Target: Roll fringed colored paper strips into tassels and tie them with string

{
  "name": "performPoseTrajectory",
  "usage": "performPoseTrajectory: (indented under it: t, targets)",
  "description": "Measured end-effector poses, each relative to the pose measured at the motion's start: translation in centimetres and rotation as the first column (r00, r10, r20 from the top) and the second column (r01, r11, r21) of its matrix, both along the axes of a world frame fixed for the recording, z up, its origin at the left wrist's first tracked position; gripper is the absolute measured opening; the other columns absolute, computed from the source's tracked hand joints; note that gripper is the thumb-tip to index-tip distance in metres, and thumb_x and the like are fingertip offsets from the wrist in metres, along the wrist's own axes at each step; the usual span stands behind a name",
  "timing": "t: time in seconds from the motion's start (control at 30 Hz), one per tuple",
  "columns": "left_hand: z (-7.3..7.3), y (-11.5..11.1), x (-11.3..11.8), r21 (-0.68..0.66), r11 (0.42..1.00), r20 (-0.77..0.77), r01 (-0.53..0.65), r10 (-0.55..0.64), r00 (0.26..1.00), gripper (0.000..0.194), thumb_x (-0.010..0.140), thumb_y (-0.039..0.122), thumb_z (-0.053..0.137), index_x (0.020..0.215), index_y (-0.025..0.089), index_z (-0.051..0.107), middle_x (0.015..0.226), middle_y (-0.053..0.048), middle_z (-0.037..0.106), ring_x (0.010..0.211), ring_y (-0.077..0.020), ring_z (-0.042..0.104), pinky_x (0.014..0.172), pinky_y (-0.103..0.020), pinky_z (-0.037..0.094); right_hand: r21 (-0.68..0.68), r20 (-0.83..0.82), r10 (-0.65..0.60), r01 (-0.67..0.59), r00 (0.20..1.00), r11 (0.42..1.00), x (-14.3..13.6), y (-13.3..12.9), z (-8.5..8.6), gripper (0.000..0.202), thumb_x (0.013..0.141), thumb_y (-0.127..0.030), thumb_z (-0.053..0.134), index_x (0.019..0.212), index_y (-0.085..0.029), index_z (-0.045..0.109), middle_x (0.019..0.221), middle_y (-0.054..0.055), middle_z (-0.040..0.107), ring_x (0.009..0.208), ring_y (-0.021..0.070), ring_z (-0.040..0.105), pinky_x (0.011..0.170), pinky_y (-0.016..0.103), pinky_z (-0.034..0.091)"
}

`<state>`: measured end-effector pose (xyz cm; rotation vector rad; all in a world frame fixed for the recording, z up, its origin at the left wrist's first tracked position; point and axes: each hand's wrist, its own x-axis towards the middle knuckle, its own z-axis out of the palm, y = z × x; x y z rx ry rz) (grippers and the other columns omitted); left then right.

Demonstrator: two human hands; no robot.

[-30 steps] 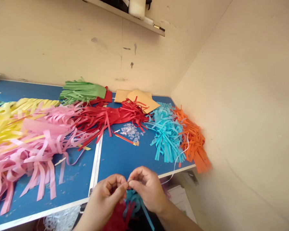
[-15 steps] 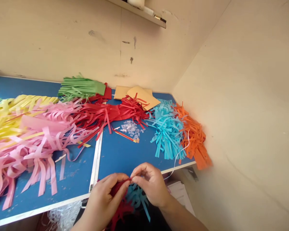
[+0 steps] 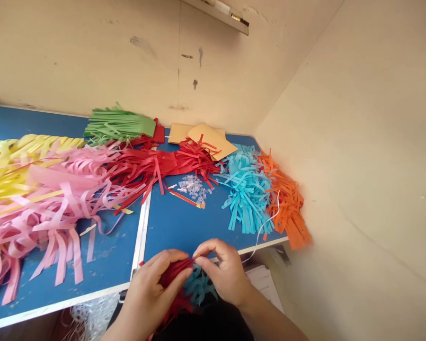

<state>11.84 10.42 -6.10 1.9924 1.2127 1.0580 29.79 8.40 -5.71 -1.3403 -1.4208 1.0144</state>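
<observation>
A bunch of red fringed paper is gripped in my left hand, its gathered end pointing right. The thumb and index finger of my right hand pinch the tip of that end, close to my left fingertips. Below my hands, light blue fringe hangs over the dark clothing on my lap, with red strips beside it. A thin white cord curves from the orange fringe on the table down behind my right hand.
Pink, yellow, green, red, blue and orange fringed paper lies on the blue table. Small clear pieces lie near yellow-orange sheets. A shelf juts from the wall.
My left hand has shifted slightly left, and more of the red bunch shows between its fingers. The right hand keeps its pinch. The view has tilted slightly downward.
</observation>
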Motion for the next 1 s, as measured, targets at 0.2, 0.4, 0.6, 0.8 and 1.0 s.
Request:
performPoseTrajectory:
  t: [0.2, 0.4, 0.6, 0.8, 1.0]
  targets:
    - [0.6, 0.1, -0.1, 0.019, 0.999, 0.017, 0.028, -0.028, 0.999, 0.020, 0.089, 0.034, 0.058, 0.075, 0.027, 0.071, 0.067, 0.006, 0.073, 0.056, -0.0085, 0.068, 0.054, -0.013, 0.051, 0.090, 0.019, 0.036, -0.037, 0.999, 0.995, -0.4, -0.3, -0.1, 0.013, 0.081, -0.013, 0.068, 0.090, -0.022, 0.071, 0.088, 0.001, 0.074, 0.082, 0.0146, 0.068, 0.080, 0.024, 0.051]
    - [0.4, 0.3, -0.3, 0.054, 0.998, 0.015, 0.029, -0.030, 0.999, 0.018, 0.086, 0.042, 0.064, 0.079, 0.027, 0.070, 0.071, 0.006, 0.075, 0.059, -0.0096, 0.069, 0.056, -0.014, 0.052, 0.002, -0.157, 0.071, -0.072, 0.985, 0.997, 0.2, 0.2, 0.0, 0.004, 0.083, -0.021, 0.072, 0.087, -0.021, 0.073, 0.087, 0.002, 0.074, 0.079, 0.0158, 0.070, 0.074, 0.024, 0.054]
    - [0.0, 0.4, -0.3, 0.154, 0.983, -0.062, 0.104, -0.095, 0.994, 0.012, 0.087, 0.037, 0.065, 0.081, 0.027, 0.067, 0.071, 0.006, 0.072, 0.064, -0.0113, 0.066, 0.074, -0.024, 0.052, 0.194, -0.002, 0.066, -0.065, 0.998, 0.979, 0.2, -0.1, 0.5, 0.006, 0.088, -0.018, 0.069, 0.085, -0.019, 0.073, 0.086, 0.003, 0.074, 0.080, 0.0142, 0.069, 0.078, 0.022, 0.053]
    - [-0.4, 0.3, -0.4, 0.339, 0.937, -0.046, 0.083, -0.071, 0.996, 0.008, 0.086, 0.026, 0.065, 0.093, 0.024, 0.066, 0.088, 0.001, 0.075, 0.082, -0.0133, 0.070, 0.092, -0.029, 0.051, 0.279, 0.035, 0.040, -0.048, 0.999, 0.959, 0.2, -0.5, 0.7, 0.005, 0.088, -0.016, 0.069, 0.086, -0.019, 0.073, 0.085, 0.004, 0.075, 0.081, 0.0136, 0.070, 0.079, 0.020, 0.053]
    - [-0.1, 0.2, 0.1, 0.475, 0.870, -0.065, 0.133, -0.116, 0.991, 0.016, 0.085, 0.008, 0.061, 0.096, 0.020, 0.066, 0.086, 0.002, 0.075, 0.074, -0.0096, 0.070, 0.110, -0.034, 0.042, 0.287, 0.041, 0.001, -0.013, 0.999, 0.958, 0.0, -0.8, 1.1, 0.006, 0.086, -0.013, 0.070, 0.086, -0.018, 0.073, 0.084, 0.004, 0.075, 0.081, 0.0139, 0.071, 0.079, 0.020, 0.054]
